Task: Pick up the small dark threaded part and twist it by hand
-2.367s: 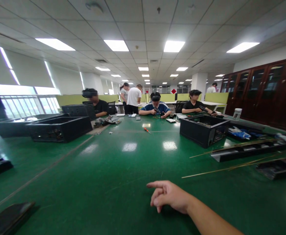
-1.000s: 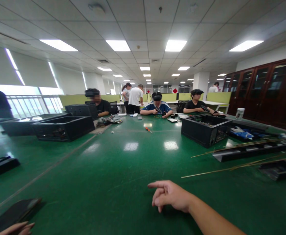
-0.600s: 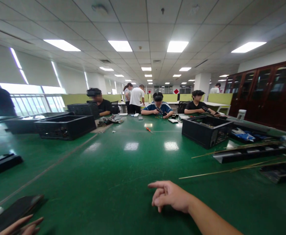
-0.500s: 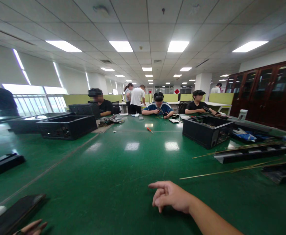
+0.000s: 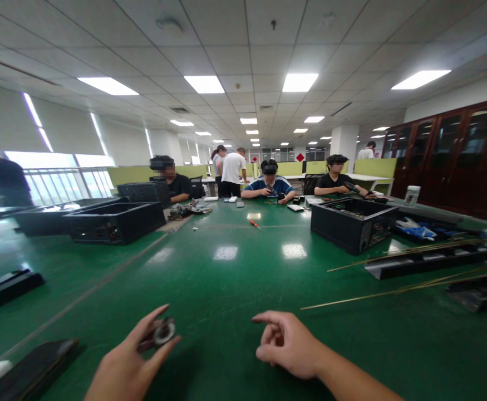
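My left hand (image 5: 120, 365) is raised at the lower left, with thumb and fingers closed around a small dark round object with a pale ring (image 5: 165, 332). The object is blurred, and my fingers cover its far part, so its exact kind is unclear. To the right, my right hand (image 5: 287, 346) hovers over the green tabletop (image 5: 222, 284). Its index finger points left, the thumb stands apart and the other fingers curl loosely, with nothing in them. A flat dark slab (image 5: 30, 370) lies on the table left of my left hand.
Open black computer cases (image 5: 116, 223) stand at the left, and another case (image 5: 352, 225) at the right. Thin brass-coloured rods (image 5: 377, 294) and a metal channel (image 5: 431, 264) lie at the right. An orange screwdriver (image 5: 255, 224) lies farther back. Several people sit across the table.
My left hand has come up from the lower left corner toward the middle, bringing the small ringed object into view. My right hand stays nearly in place, its thumb now more apart.
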`<move>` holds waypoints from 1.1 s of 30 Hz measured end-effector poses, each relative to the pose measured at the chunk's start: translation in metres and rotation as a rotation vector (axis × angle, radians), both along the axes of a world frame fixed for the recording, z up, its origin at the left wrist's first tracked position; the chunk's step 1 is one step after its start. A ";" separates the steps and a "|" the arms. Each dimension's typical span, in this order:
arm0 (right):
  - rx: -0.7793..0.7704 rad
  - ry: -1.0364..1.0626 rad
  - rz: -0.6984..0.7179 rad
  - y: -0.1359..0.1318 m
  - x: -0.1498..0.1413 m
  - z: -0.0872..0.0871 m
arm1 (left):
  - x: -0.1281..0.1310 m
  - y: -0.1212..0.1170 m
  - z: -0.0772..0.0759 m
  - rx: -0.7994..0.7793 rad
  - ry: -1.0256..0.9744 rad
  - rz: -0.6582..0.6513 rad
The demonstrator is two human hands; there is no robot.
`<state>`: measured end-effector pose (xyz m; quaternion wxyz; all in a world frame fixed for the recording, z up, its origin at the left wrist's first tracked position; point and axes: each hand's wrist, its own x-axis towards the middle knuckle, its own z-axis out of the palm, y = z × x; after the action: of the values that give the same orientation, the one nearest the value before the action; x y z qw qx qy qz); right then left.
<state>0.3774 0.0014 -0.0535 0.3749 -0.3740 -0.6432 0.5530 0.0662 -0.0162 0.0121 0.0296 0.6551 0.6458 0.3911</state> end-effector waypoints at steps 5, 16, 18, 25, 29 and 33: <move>0.273 -0.103 -0.249 -0.005 0.000 0.004 | 0.089 0.044 -0.007 -0.049 -0.072 -0.472; 0.380 -0.277 -0.345 -0.006 -0.001 0.003 | 0.110 0.042 -0.046 -0.039 -0.038 -0.710; 0.420 -0.297 -0.358 -0.007 0.001 0.007 | 0.111 0.040 -0.045 -0.064 -0.043 -0.704; 0.521 -0.322 -0.414 -0.011 0.003 0.008 | 0.114 0.038 -0.049 0.019 -0.092 -0.726; 0.552 -0.310 -0.385 -0.010 0.004 0.009 | 0.115 0.037 -0.050 0.048 -0.096 -0.764; 0.525 -0.262 -0.378 -0.008 0.005 0.010 | 0.115 0.036 -0.053 0.105 -0.097 -0.784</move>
<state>0.3826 -0.0069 -0.0439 0.4682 -0.4452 -0.7257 0.2365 0.1810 0.0203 -0.0405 0.1739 0.8333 0.3236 0.4131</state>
